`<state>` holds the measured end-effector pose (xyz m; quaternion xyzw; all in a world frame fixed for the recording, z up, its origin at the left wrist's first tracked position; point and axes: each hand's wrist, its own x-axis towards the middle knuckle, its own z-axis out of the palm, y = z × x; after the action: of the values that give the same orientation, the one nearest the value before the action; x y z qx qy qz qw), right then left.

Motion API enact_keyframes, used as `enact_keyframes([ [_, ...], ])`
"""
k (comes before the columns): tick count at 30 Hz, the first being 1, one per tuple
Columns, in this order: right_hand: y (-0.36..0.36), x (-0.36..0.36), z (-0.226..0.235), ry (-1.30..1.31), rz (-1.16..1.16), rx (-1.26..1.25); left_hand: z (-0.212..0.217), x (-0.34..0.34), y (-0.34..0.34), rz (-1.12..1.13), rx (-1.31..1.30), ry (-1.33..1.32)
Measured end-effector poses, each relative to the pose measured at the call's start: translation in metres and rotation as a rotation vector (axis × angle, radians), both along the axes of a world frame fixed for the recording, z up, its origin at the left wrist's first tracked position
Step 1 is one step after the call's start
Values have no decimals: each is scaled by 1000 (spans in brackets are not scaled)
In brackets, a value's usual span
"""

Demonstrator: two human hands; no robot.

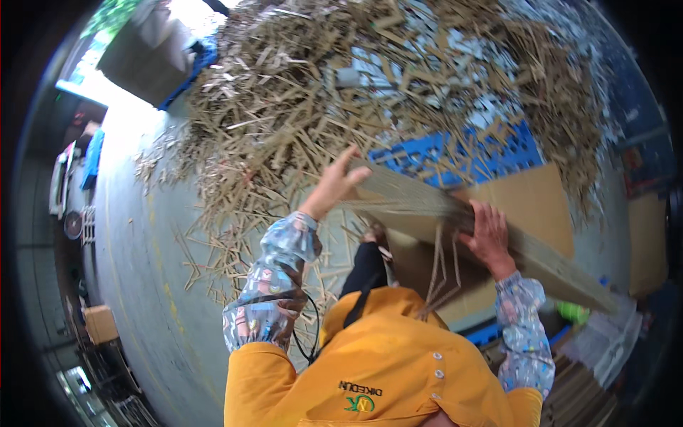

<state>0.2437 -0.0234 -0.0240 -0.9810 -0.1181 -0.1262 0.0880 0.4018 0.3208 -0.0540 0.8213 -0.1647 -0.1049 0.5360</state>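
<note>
A long bundle of brown cardboard (420,192), seen mostly along its layered edge, slants across in front of me and is blurred by motion. Close to its left end is my left hand (336,186), with thumb and forefinger spread apart; whether it touches the cardboard is hard to tell. My right hand (487,235) grips the bundle near its middle, fingers over the upper edge and thumb on the near side. Thin cords (440,274) hang in front of the cardboard, beside my yellow apron (398,356).
Cardboard scraps (284,107) form a large heap ahead, partly over a blue plastic pallet (512,149). A flat cardboard sheet (533,199) lies beyond the bundle. At the far left stands a large box (146,60). Clear plastic wrap (612,341) sits at right.
</note>
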Motion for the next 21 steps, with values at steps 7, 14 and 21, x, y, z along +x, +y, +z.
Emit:
enact_keyframes([
  [7, -4, 14, 1, 83, 22, 72, 47, -19, -69, -514, 726, -628],
  [14, -13, 37, -2, 177, -29, 188, 1, -22, -155, -306, 426, -845],
  [21, 5, 41, -9, -30, -96, 75, 9, 7, -162, -322, 473, -867],
])
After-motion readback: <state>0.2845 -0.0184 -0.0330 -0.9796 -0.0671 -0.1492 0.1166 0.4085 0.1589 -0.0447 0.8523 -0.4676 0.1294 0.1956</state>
